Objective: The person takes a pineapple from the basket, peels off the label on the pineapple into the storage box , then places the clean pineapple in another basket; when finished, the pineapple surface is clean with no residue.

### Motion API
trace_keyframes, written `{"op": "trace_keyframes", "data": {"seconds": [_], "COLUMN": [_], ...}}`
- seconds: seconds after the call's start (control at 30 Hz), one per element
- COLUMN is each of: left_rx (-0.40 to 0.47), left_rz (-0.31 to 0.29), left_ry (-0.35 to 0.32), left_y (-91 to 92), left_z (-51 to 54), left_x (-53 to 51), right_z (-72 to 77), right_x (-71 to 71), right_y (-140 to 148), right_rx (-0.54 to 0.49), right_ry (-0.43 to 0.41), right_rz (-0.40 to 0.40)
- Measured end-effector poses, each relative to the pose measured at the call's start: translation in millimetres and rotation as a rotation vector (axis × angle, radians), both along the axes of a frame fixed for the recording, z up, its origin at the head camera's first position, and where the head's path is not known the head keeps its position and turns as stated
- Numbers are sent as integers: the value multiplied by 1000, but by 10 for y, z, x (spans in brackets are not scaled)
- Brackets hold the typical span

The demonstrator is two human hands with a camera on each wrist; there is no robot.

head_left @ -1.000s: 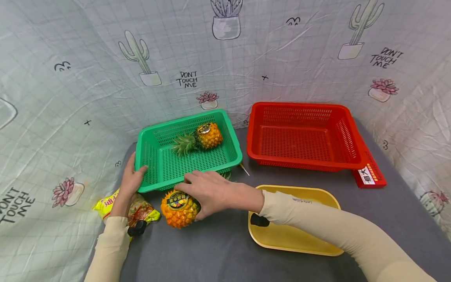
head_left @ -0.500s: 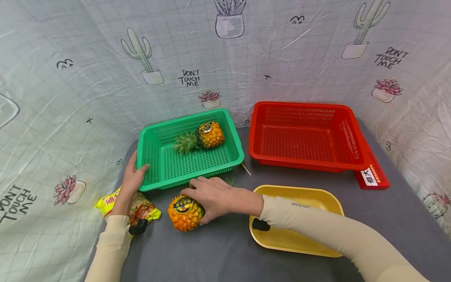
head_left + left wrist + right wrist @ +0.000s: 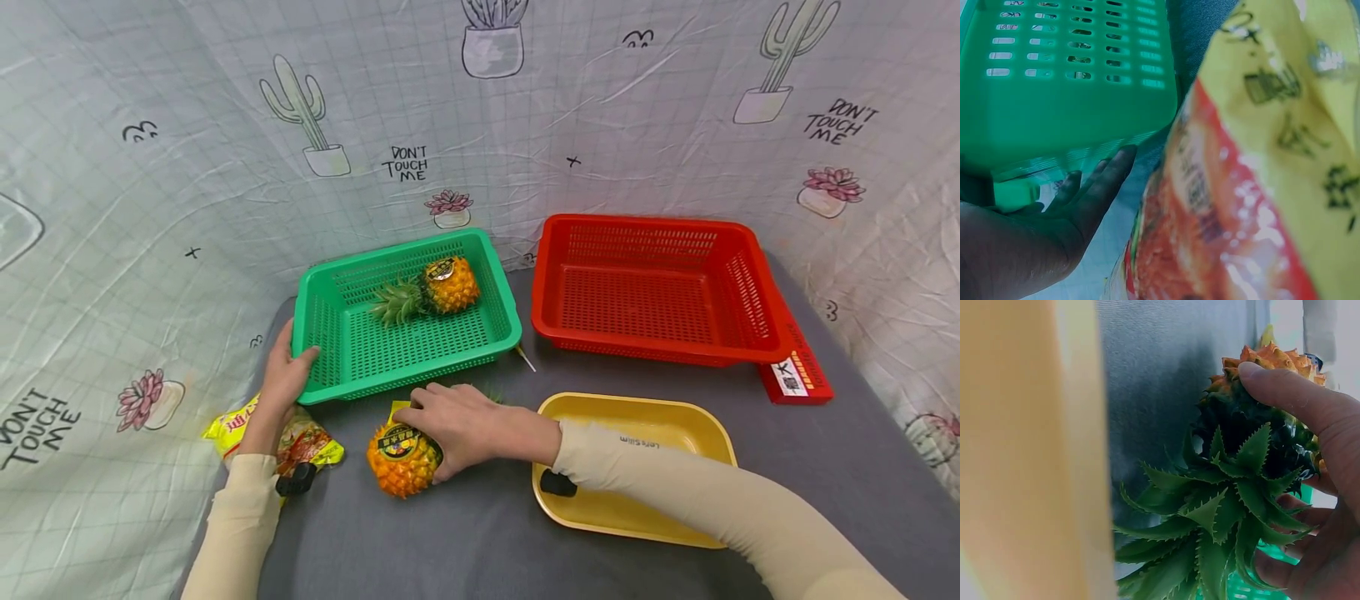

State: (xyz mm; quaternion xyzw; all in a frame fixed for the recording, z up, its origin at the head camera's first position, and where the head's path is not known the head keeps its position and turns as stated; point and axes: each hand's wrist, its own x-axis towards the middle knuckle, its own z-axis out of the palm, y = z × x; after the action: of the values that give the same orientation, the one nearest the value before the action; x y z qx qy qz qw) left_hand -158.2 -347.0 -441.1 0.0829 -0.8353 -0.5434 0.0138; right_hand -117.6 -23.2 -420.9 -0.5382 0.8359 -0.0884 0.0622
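My right hand (image 3: pixel 468 425) grips a small orange pineapple (image 3: pixel 401 468) with a black label, just in front of the green basket (image 3: pixel 420 380). The right wrist view shows its spiky leaf crown (image 3: pixel 1216 506) and my thumb across the fruit's side; the head view mostly hides the crown behind the hand. At the basket's left end, my left hand (image 3: pixel 287 375) pinches the wall, thumb over the rim and fingers outside. Those fingers (image 3: pixel 1100 187) lie along the basket in the left wrist view. Inside the basket, a second pineapple (image 3: pixel 452 286) lies on its side.
A yellow printed food bag (image 3: pixel 307 442) lies under my left forearm. A small yellow piece (image 3: pixel 400 407) shows behind the held pineapple. Under my right forearm stands a yellow tray (image 3: pixel 637 535). Beyond are a red basket (image 3: pixel 660 346), a red box (image 3: pixel 802 379) and a thin stick (image 3: pixel 527 359).
My right hand has moved the pineapple slightly right and nearer to me, away from the green basket. A small yellow piece has come into sight behind it. The left hand stays at the basket.
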Motion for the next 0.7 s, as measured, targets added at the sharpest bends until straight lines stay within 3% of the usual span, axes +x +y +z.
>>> {"op": "trace_keyframes", "data": {"seconds": [0.3, 0.7], "left_rx": [18, -44], "left_rz": [14, 31], "left_ry": [-10, -30], "left_y": [1, -5], "left_z": [-4, -29], "left_x": [-33, -11], "right_z": [-44, -93], "right_x": [41, 52], "right_y": [-2, -1], "right_rx": [33, 39], "right_ry": [5, -1], "right_rz": [4, -5]}}
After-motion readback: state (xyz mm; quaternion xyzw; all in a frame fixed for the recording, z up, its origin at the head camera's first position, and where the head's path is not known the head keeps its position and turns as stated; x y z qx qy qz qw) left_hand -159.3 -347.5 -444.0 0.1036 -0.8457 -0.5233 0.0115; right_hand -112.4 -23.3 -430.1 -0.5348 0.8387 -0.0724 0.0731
